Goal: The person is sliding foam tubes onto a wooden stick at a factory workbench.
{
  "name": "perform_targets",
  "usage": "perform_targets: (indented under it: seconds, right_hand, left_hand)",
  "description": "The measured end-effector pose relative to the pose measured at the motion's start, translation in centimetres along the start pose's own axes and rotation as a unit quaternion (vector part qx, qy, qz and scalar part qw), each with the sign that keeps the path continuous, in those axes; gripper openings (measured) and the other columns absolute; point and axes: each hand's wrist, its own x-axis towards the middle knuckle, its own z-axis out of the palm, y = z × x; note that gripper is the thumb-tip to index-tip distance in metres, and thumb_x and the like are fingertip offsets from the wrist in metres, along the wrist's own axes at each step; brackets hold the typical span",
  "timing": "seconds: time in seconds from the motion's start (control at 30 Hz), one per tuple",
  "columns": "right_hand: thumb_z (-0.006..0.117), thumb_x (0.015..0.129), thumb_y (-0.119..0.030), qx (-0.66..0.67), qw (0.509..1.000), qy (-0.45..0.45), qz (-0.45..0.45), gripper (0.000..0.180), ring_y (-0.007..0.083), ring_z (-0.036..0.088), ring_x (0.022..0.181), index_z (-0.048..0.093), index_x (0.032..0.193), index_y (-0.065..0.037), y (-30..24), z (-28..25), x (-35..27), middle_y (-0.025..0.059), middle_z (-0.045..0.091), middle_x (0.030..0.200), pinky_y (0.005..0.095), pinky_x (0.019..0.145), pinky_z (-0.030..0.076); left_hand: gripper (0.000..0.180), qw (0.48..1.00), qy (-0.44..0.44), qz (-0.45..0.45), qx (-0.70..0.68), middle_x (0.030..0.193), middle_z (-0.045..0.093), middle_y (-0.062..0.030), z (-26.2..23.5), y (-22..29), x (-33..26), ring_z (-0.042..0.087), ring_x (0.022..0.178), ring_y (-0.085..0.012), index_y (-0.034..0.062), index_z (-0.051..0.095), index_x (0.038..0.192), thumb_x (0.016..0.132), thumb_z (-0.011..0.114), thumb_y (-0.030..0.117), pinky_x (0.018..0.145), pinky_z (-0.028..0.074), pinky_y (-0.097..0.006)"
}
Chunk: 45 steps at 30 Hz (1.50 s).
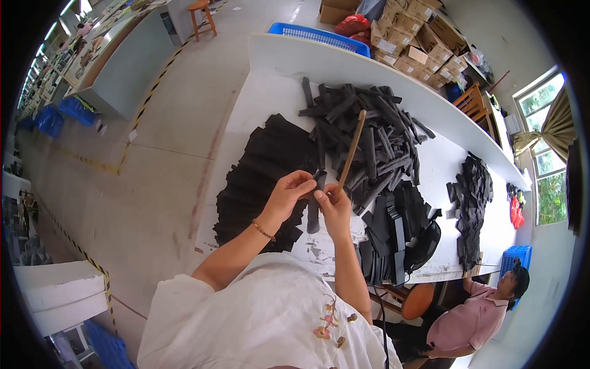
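Observation:
Over the near part of the white table (pixel 239 104), my left hand (pixel 284 198) pinches the upper end of a narrow black strip (pixel 313 216), which hangs down between my hands. My right hand (pixel 334 212) is closed round a thin wooden stick (pixel 353 150) that points away from me, its thumb close against the same strip. Left of my hands lies a broad spread of overlapping black pieces (pixel 264 163). Just beyond them rises a loose heap of black strips (pixel 375 132). What the fingertips press on is partly hidden.
Black stacked pieces and a black pouch-like item (pixel 424 246) lie right of me. Farther right is another black pile (pixel 473 209). A raised white board (pixel 393 74) edges the table's far side. A person in a pink shirt (pixel 470 317) sits at the right, near a stool (pixel 418 300).

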Motion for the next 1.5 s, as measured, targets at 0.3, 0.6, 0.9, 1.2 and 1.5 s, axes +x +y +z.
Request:
perform_targets:
  seconds: [0.3,0.6,0.9,1.2,1.5]
  right_hand:
    - [0.064,0.09,-0.016,0.008,0.997,-0.036,0.075,0.015,0.003,0.043,0.051,0.059,0.083,-0.004,2.4,-0.9,-0.4,-0.0044,0.051,0.063,0.0193,0.045,0.031]
    - [0.062,0.091,-0.025,-0.157,0.933,0.224,-0.233,0.021,0.004,0.043,0.054,0.058,0.096,-0.004,-5.1,-6.5,13.3,-0.0038,0.049,0.065,0.0185,0.049,0.033]
    - [0.059,0.09,-0.012,-0.331,0.938,0.012,-0.105,0.02,0.0195,0.056,0.065,0.062,0.108,-0.005,6.7,-8.5,1.0,0.0099,0.058,0.074,0.029,0.061,0.045]
    - [0.065,0.083,-0.014,-0.539,0.827,-0.042,-0.153,0.019,0.0242,0.058,0.068,0.068,0.101,-0.014,4.4,-10.4,-2.8,0.0062,0.057,0.072,0.0359,0.058,0.047]
    - [0.066,0.081,-0.014,-0.574,0.796,-0.061,-0.183,0.018,0.0232,0.058,0.069,0.067,0.099,-0.015,4.9,-9.4,-1.8,0.005,0.057,0.074,0.0355,0.058,0.048]
  left_hand:
    - [0.016,0.977,0.008,0.059,0.204,0.08,0.06,0.0004,-0.4,-1.7,-0.1,0.055,0.069,-0.0076,0.0047,0.06,0.095,0.093,0.059,0.02,0.062,0.045,-0.021]
    - [0.014,0.792,0.074,0.237,0.558,0.088,0.064,-0.0054,-9.3,1.2,2.3,0.06,0.083,-0.019,0.0052,0.066,0.091,0.079,0.069,0.013,0.07,0.048,-0.028]
    - [0.022,0.707,-0.14,0.157,0.675,0.1,0.064,-0.0047,-13.4,1.2,5.9,0.055,0.104,-0.0257,0.0063,0.065,0.089,0.07,0.074,0.011,0.09,0.044,-0.037]
    - [0.012,0.737,-0.155,0.179,0.634,0.087,0.067,-0.0059,-13.1,2.2,6.7,0.059,0.089,-0.0256,0.0056,0.068,0.082,0.074,0.069,0.014,0.08,0.047,-0.036]
    - [0.011,0.737,-0.161,0.154,0.638,0.084,0.067,-0.0075,-11.9,3.3,6.5,0.06,0.088,-0.0257,0.0062,0.069,0.082,0.074,0.071,0.012,0.079,0.048,-0.036]
